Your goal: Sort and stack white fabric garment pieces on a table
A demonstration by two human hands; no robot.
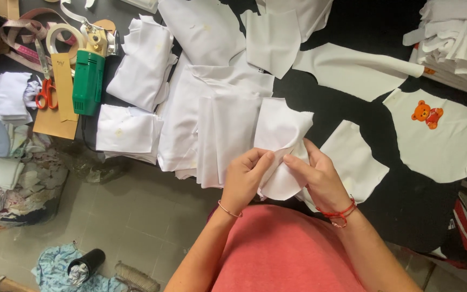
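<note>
— Holding what, just above the lap?

— Pinching a white cut cloth piece (279, 146), left hand (244, 181) and right hand (320, 178) both clamped on it, fingers (260, 162) of the left curled over its lower edge, thumb and forefinger of the right nipping the fold beside them. Held close together, nearly touching, cloth bunched between.

— Lying where, that piece?

— Lifted off the near edge of the dark table (352, 103), upper part draped up and folded, lower rounded corner hanging below the knuckles. Just left of it, touching: a stack of white cut panels (217, 124), long and layered.

— And around?

— To the right, a rounded white piece (360, 162) flat on the table, partly behind the right wrist. Farther right, a white piece printed with an orange bear (439, 135). Above, a long curved white piece (352, 67). Top right corner, a pile of white cloth (455, 43).

— On the left side?

— Folded white bundles (136, 97), then a green electric cutter (88, 75) standing along the table edge, red-handled scissors (46, 89) beside a tan paper pattern (60, 103), and a measuring tape (22, 38) looped behind.

— Below the table?

— Scraps heaped on the tiled floor (136, 216), a black cup (86, 262) on blue cloth.

— On the wrists?

— Thin bangle on the left, red thread bracelet (339, 213) on the right.
</note>
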